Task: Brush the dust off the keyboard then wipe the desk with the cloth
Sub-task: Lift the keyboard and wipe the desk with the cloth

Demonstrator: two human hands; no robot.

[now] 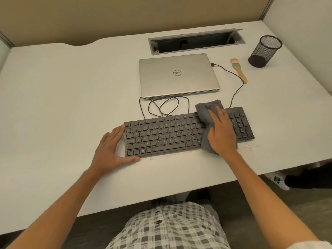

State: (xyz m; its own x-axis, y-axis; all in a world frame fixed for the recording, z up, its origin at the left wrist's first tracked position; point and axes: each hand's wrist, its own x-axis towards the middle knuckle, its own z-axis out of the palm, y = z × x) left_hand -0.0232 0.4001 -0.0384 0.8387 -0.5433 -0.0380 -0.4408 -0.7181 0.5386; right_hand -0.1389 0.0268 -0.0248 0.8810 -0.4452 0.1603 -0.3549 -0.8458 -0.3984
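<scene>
A black keyboard (165, 135) lies across the middle of the white desk (62, 90). My right hand (221, 133) presses a grey cloth (206, 112) flat onto the keyboard's right part, fingers straight. My left hand (112, 150) rests on the desk against the keyboard's left end, with the fingers along the side edge and the thumb along the front edge. A small wooden-handled brush (239, 70) lies on the desk to the right of the laptop, untouched. Pale crumbs and dust (249, 146) speckle the desk near the keyboard's front edge.
A shut silver laptop (177, 74) sits behind the keyboard, its black cable (167, 106) looped between them. A black mesh pen cup (265, 51) stands at the far right. An open cable slot (195, 42) cuts the desk's back. Partition walls enclose the desk.
</scene>
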